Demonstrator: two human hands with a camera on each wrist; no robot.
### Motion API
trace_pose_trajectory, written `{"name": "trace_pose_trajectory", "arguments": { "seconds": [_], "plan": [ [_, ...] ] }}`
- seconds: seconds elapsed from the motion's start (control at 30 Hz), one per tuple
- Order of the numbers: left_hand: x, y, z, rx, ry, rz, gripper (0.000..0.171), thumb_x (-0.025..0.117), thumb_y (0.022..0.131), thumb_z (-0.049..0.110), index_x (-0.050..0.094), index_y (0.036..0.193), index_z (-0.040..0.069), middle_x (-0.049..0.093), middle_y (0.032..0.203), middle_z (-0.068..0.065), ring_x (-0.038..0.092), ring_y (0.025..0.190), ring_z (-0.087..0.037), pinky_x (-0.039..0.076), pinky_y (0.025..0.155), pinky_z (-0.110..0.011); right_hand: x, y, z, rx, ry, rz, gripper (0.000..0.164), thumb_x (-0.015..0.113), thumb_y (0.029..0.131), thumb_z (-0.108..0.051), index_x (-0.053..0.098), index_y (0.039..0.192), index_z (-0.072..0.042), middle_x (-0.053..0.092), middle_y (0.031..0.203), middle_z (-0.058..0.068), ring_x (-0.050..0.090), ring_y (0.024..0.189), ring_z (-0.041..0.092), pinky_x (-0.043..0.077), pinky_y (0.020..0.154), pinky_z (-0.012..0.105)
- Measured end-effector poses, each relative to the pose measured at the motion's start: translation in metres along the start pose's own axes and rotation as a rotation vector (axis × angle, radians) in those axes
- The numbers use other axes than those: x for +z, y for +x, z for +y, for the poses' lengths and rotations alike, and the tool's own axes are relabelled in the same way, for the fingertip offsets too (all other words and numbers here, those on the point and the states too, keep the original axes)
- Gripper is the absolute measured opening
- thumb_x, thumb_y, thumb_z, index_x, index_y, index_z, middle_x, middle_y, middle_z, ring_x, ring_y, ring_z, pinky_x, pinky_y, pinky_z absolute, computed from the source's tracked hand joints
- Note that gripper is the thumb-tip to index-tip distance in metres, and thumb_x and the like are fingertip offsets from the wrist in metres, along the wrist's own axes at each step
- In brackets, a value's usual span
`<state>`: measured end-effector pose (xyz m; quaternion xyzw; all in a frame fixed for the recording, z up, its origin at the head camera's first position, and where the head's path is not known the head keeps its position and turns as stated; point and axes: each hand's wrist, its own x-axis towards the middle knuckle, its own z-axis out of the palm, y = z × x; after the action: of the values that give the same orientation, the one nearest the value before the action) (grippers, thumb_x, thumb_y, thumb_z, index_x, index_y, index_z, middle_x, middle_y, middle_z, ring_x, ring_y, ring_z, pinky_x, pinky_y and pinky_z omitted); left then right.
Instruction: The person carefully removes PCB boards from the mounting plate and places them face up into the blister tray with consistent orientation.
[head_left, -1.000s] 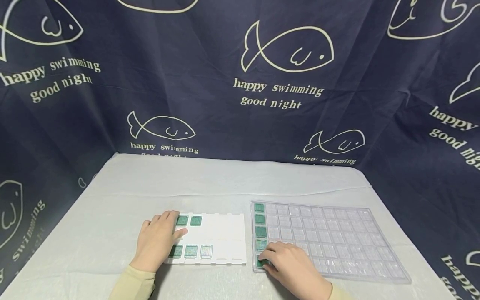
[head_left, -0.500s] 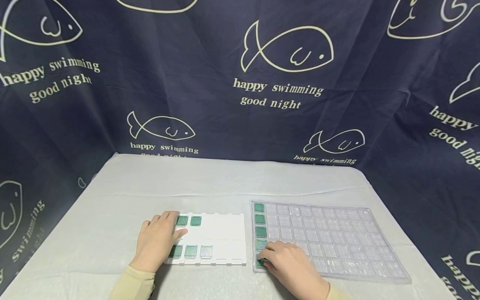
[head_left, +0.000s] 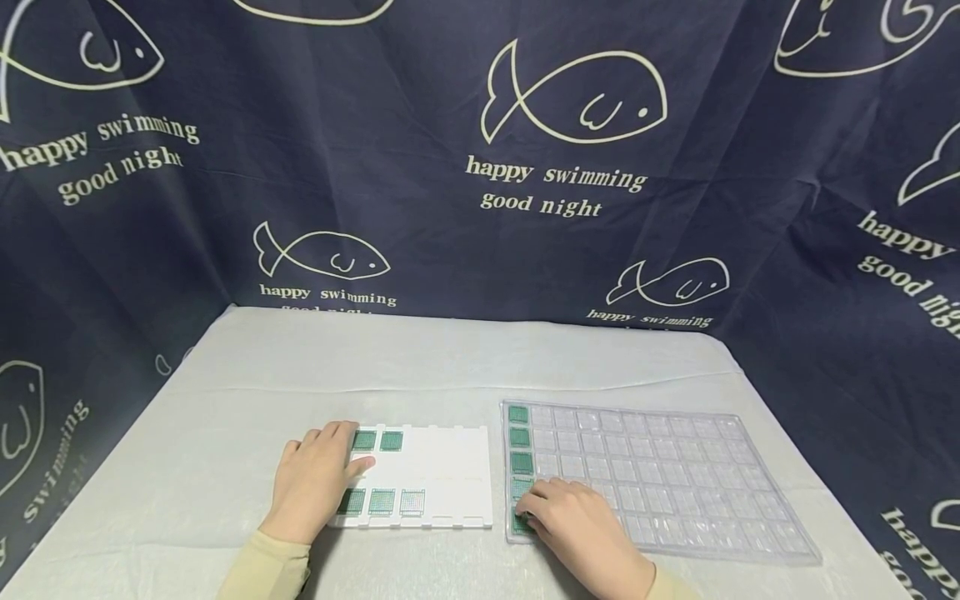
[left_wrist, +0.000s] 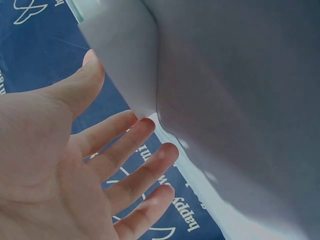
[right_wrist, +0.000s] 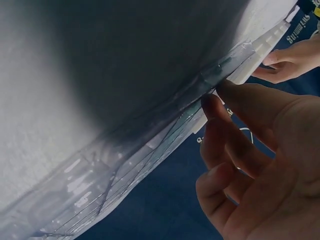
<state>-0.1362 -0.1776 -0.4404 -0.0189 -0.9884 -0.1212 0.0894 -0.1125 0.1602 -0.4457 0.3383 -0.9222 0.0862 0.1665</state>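
My left hand [head_left: 311, 483] lies on the left end of a white plate [head_left: 450, 467], its fingers fairly straight and its thumb on top. The plate bears small green circuit boards, two [head_left: 392, 441] along its far edge and three [head_left: 382, 502] along its near edge. At the near left corner of a clear plastic tray [head_left: 660, 477], my right hand [head_left: 585, 537] pinches a green circuit board [head_left: 519, 525] between thumb and index finger. That board sits at the nearest cell of the left column and is partly hidden by the fingers.
Several more green boards [head_left: 521, 462] fill the tray's left column; its other cells look bare. A white cloth [head_left: 420, 358] covers the table. Dark blue curtains [head_left: 435, 167] with fish prints surround it on the back and sides.
My right hand has shifted very slightly to the left, its fingers still at the same board. The left hand and the plate have not moved.
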Motion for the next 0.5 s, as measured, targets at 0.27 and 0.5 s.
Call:
{"name": "trace_pose_trajectory", "arguments": {
  "seconds": [0.27, 0.5],
  "plan": [
    [-0.0006, -0.0004, 0.0001, 0.004, 0.001, 0.002, 0.058, 0.078, 0.087, 0.037, 0.062, 0.132, 0.004, 0.069, 0.126, -0.014, 0.064, 0.108, -0.036, 0.042, 0.081, -0.044, 0.0006, 0.002, -0.0012, -0.007, -0.022, 0.012, 0.026, 0.088, 0.071, -0.01, 0.075, 0.088, -0.025, 0.071, 0.086, -0.014, 0.066, 0.076, 0.004, 0.054, 0.067, 0.023],
    [-0.0023, -0.0003, 0.0008, 0.002, -0.011, -0.004, 0.058, 0.078, 0.087, 0.037, 0.061, 0.132, 0.004, 0.068, 0.127, -0.013, 0.064, 0.109, -0.035, 0.041, 0.081, -0.043, 0.0005, 0.0038, -0.0011, -0.03, -0.041, 0.044, 0.025, 0.089, 0.07, -0.011, 0.074, 0.084, -0.025, 0.069, 0.081, -0.015, 0.065, 0.072, 0.004, 0.052, 0.064, 0.023]
  ]
}}
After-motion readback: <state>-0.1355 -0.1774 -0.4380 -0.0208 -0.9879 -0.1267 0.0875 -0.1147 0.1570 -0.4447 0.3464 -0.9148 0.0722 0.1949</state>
